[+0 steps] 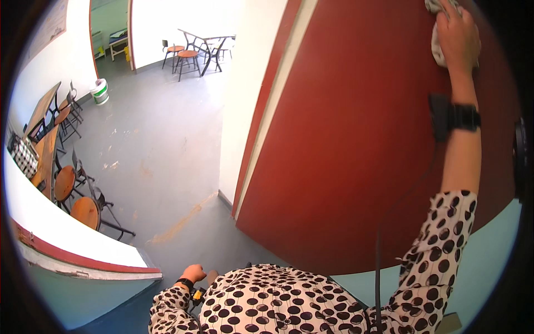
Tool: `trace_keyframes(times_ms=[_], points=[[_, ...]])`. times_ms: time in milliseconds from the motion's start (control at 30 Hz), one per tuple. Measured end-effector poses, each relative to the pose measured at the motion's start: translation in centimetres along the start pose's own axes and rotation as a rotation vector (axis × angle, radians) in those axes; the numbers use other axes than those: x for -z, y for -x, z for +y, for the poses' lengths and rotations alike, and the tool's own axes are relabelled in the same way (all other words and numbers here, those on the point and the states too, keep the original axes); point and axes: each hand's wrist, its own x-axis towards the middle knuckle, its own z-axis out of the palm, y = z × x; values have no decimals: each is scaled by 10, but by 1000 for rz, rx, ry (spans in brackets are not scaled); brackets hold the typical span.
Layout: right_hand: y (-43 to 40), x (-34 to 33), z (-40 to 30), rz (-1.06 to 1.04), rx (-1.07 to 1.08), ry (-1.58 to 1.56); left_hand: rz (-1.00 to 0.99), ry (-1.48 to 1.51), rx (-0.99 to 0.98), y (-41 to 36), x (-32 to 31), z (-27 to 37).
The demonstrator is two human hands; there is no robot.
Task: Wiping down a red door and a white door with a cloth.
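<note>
My right hand reaches far up at the top right and presses a whitish cloth flat on a red door. Part of the cloth shows beyond the fingers and part beside the palm. A black device is strapped round the right forearm, above the dotted sleeve, and a dark cable runs down from it. My left hand hangs low by my body with its fingers curled; whether anything is inside them is hidden. The left wrist also bears a black strap, with a small yellow and black object close to it.
A cream and red door frame edges the door's left side. A doorway edge lies at lower left. Beyond, on the grey floor, stand wooden stools, tables and a white-green bucket. A checked bag rests at far left.
</note>
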Motion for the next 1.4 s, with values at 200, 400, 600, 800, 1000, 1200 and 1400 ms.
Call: trace_keyframes(times_ms=[200,400,600,800,1000,1200,1400], points=[[14,-27,-194,-46,8,-369,-32,297,108,37,-71,-35],[202,60,-364,-783,140,-822,-13,494,72,47,-58,-23],[297,139,-330,-914,382,-904,163,431,101,48,-60,-40],[180,127,-114,-396,-4,-659,-4,158,-9,-11,-125,-78],[156,125,56,-232,-165,-13,-56,252,-192,-37,-99,-31],[264,174,-90,-528,-166,-739,-123,122,-253,-66,-68,2],[347,254,-88,-977,-102,-791,-201,15,-319,-75,-40,50]])
